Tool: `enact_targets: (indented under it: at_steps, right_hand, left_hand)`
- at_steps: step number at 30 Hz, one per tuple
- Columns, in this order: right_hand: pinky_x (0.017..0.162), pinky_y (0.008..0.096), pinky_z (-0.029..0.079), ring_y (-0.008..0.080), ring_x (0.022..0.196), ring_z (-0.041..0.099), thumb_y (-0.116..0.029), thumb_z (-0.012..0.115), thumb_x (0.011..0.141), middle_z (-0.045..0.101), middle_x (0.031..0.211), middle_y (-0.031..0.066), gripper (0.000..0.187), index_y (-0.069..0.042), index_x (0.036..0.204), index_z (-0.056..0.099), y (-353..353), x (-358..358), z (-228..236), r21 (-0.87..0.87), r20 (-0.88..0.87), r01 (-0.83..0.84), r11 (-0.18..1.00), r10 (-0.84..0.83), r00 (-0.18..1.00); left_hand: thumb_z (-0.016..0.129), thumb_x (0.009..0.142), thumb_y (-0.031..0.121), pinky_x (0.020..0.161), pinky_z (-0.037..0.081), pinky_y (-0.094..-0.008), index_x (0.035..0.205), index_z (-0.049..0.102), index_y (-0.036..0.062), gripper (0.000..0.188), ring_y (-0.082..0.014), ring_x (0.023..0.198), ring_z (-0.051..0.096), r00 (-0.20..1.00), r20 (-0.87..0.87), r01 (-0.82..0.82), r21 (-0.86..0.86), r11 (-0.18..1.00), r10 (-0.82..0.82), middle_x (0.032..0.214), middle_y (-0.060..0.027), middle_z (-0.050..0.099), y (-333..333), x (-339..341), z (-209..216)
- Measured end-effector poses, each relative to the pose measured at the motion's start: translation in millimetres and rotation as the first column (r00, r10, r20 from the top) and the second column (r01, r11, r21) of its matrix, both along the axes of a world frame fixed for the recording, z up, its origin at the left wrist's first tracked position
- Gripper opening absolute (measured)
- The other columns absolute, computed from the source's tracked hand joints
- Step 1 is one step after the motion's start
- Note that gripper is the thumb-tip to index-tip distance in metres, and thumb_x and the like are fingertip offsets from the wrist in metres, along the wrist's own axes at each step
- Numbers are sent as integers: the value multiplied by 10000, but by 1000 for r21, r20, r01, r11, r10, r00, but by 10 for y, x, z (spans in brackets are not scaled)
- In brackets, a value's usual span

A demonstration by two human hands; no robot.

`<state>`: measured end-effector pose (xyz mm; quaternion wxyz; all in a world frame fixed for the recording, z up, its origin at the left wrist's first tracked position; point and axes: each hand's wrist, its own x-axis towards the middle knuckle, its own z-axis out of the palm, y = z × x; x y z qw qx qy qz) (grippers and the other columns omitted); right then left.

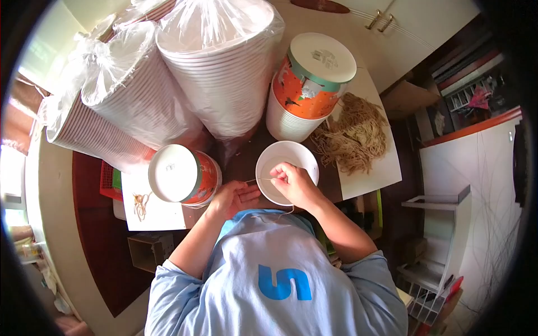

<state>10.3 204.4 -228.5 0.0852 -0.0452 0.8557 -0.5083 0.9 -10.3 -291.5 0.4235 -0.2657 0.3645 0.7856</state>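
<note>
Both hands, the left [234, 197] and right [292, 183], are pinching a thin string [255, 180] above the white bowl [286, 154]; it is risking slipping loose or snapping under tension

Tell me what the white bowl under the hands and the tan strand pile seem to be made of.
White bowl: probably paper or foam, matte, thin-rimmed, like the bagged stacks. Tan strand pile: looks like dry fibre or string, dull, frizzy and tangled.
</note>
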Motion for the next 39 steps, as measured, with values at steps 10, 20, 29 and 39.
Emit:
enact_targets:
  at_steps: [10,20,29,39]
  right_hand:
    - [708,394,508,319,788,647,-90,601,804,656,834,173,124,-12,891,641,-255,766,-157,-76,67,-147,986,153,986]
    - [606,327,498,220,668,637,-161,659,837,655,775,126,164,-10,883,617,-256,702,-197,-230,114,229,946,-207,972]
    - [631,341,504,246,692,645,-117,648,824,660,779,142,120,-2,851,627,-311,705,-301,-184,99,293,938,-279,955]
    - [608,301,506,196,663,636,-66,648,790,658,774,118,100,6,849,612,-319,744,-400,-32,-97,274,961,-276,956]
  left_hand:
    - [526,843,149,902,421,-405,822,599,33,138,-280,966,576,997,55,-76,394,916,59,976,-144,638,168,445,-68]
    - [534,908,92,648,475,-231,926,558,-13,109,-98,717,573,750,-633,48,-236,971,-191,822,-47,616,259,504,87]
    - [604,828,49,574,455,-244,964,582,-3,147,-89,643,539,438,-740,5,-566,825,-510,763,-56,600,236,500,153]
    - [623,732,-8,604,508,-308,1101,574,39,374,-241,689,618,31,-751,-278,-641,716,-660,837,-117,603,335,304,96]
